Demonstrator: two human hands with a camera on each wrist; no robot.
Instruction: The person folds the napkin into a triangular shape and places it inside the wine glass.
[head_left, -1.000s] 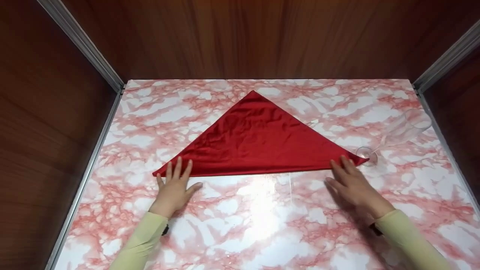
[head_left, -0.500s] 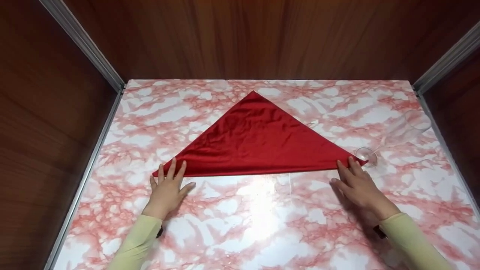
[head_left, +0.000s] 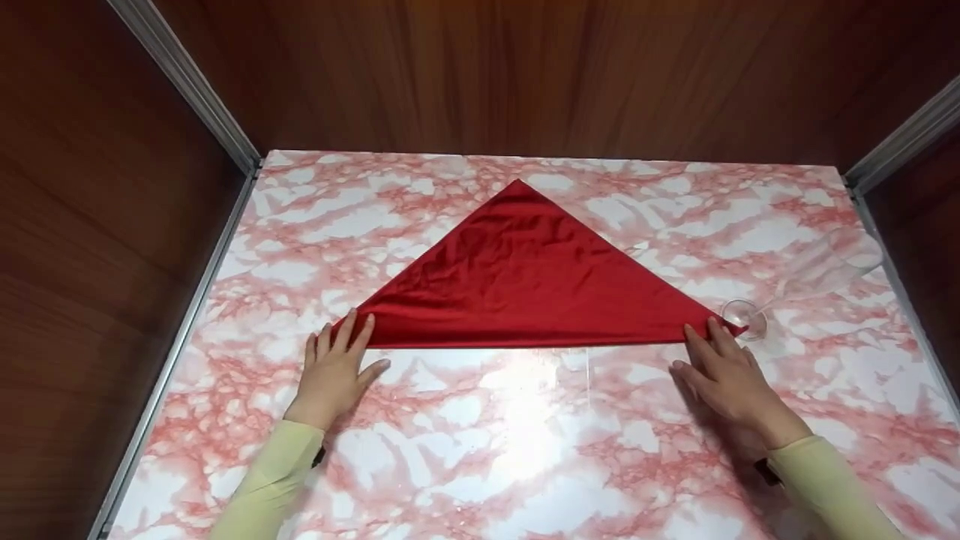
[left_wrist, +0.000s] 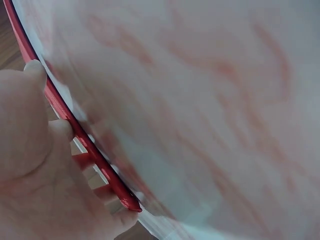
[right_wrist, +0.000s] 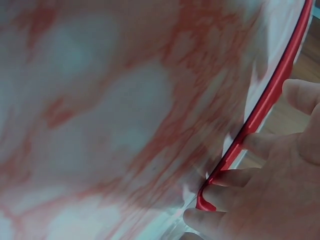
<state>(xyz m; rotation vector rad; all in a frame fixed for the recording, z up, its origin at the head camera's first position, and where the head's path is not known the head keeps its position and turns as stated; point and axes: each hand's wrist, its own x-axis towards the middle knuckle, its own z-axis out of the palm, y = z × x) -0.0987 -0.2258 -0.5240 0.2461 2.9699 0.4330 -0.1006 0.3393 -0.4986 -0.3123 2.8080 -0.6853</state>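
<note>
A red cloth [head_left: 517, 277] lies on the table as a triangle, its peak toward the back wall and its long folded edge toward me. My left hand [head_left: 330, 379] rests with spread, straight fingers on the cloth's left corner. On the right corner, the extended fingers of my right hand [head_left: 731, 379] touch the cloth. Both wrist views show the folded edge as a narrow red strip [left_wrist: 102, 162] running beside the fingers. Just past the right hand, the cloth's tip overlaps the base of a clear stemmed glass [head_left: 829, 262], which lies on its side.
Pink-and-white marbled table [head_left: 450, 465] with a bright glare patch near the middle front. Dark wooden panels [head_left: 525, 75] with metal corner strips enclose the back and both sides.
Both hands have slid outward along the folded edge, the left toward the left corner and the right toward the right corner. The head view has shifted slightly.
</note>
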